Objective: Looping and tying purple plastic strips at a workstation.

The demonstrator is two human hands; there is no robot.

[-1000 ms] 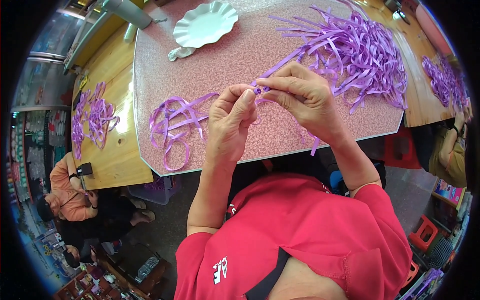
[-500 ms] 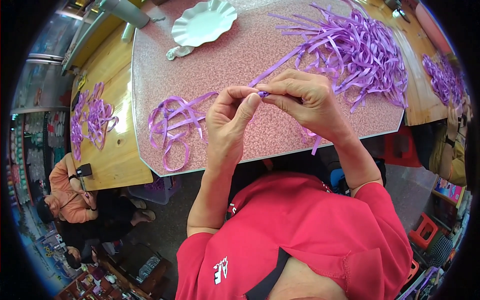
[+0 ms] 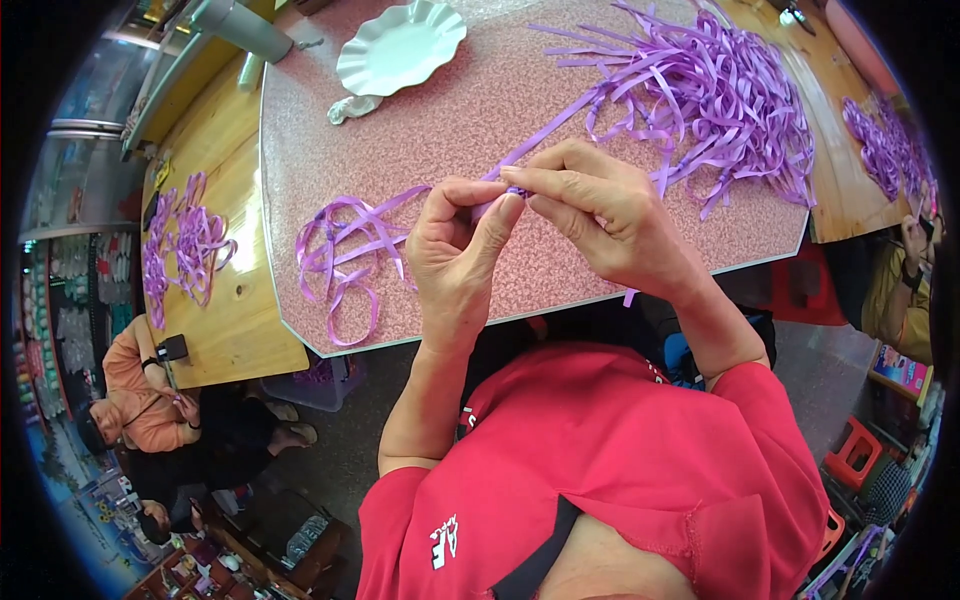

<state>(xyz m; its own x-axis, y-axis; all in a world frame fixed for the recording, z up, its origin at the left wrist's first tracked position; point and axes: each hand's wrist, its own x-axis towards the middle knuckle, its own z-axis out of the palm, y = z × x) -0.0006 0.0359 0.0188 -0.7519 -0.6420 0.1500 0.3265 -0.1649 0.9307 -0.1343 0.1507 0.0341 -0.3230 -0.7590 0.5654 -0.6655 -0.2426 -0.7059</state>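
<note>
My left hand pinches a purple ribbon between thumb and forefinger, above the near part of the pink table. At the same spot my right hand has its fingertips on a small dark purple knot in that ribbon; the knot is mostly covered by the fingers. From there the ribbon runs up and right into a large heap of purple ribbons. A looser bunch of looped ribbon lies on the table just left of my left hand.
A white wavy-edged plate sits at the far side, with a grey-green cup at the far left. More ribbons lie on the wooden tables at left and right. Other people sit at both sides. A red stool stands at the right.
My right hand's fingertips have shifted slightly on the knot, the thumb drawing a little away from it. The left hand keeps its pinch. The whole view has shifted slightly.
</note>
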